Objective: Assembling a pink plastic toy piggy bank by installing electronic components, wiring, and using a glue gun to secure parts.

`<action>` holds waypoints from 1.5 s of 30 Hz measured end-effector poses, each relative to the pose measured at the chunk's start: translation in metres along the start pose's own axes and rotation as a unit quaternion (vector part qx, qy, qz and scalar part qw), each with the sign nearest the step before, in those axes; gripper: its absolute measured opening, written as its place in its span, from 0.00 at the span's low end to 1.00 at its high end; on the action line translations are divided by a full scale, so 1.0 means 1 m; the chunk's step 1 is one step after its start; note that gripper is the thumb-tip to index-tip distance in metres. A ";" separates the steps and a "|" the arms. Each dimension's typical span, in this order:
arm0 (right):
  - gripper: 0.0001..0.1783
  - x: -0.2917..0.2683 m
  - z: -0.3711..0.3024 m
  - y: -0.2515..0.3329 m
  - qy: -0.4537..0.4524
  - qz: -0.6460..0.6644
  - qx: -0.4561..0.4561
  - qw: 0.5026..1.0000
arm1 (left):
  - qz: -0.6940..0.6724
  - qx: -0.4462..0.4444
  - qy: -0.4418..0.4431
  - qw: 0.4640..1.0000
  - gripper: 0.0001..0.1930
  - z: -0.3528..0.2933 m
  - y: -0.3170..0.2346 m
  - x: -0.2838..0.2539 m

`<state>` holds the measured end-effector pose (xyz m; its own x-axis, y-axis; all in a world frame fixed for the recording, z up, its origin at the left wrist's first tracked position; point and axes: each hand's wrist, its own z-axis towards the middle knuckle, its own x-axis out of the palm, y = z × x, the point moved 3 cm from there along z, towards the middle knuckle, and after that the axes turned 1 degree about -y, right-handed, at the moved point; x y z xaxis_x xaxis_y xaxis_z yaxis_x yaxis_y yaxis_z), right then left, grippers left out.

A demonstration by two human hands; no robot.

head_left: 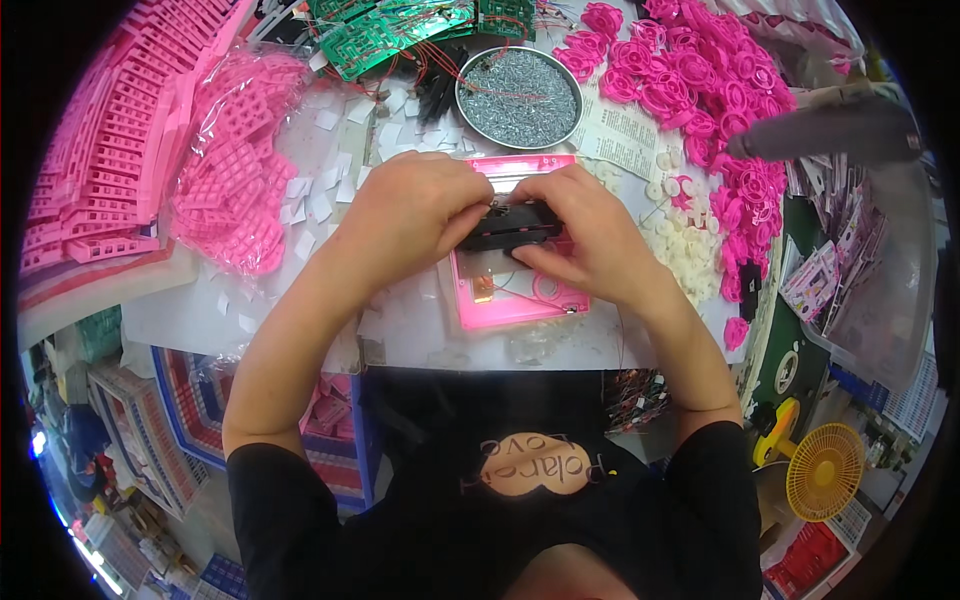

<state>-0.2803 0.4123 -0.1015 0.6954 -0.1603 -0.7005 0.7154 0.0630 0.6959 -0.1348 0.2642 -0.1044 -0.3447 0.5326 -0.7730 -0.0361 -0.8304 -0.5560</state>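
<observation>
A black plastic part, box-like and long, is held over the middle of a pink plastic casing on the table. My right hand grips its right end, thumb below and fingers above. At the other end my left hand is closed, thumb and fingertips pinched against the part's upper left edge. Small metal bits show between the fingertips, too small to name. Inside the casing's lower half lie a thin wire and a copper-coloured piece. The hands hide much of the casing's middle.
Beyond the casing stands a round bowl of screws, with green circuit boards behind it. Pink grid parts lie left, pink ring parts right. A dark handheld tool hangs at right, above a clear bin.
</observation>
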 end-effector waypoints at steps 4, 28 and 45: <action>0.28 0.003 0.001 -0.005 -0.006 -0.007 -0.022 1.000 | -0.022 -0.014 -0.016 1.000 0.06 -0.005 0.003 0.001; 0.28 0.003 0.011 0.011 0.076 -0.113 -0.099 0.986 | -0.115 -0.169 0.084 0.975 0.06 -0.004 0.002 0.001; 0.23 0.010 -0.004 0.044 0.017 -0.331 -0.110 0.937 | -0.178 -0.253 0.194 0.931 0.07 0.015 0.013 0.007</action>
<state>-0.2417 0.4170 -0.0789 0.0943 -0.2053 -0.9741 0.9849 0.1619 0.0612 -0.1512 0.2545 -0.1125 -0.0279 0.8602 -0.5092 0.3960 -0.4582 -0.7957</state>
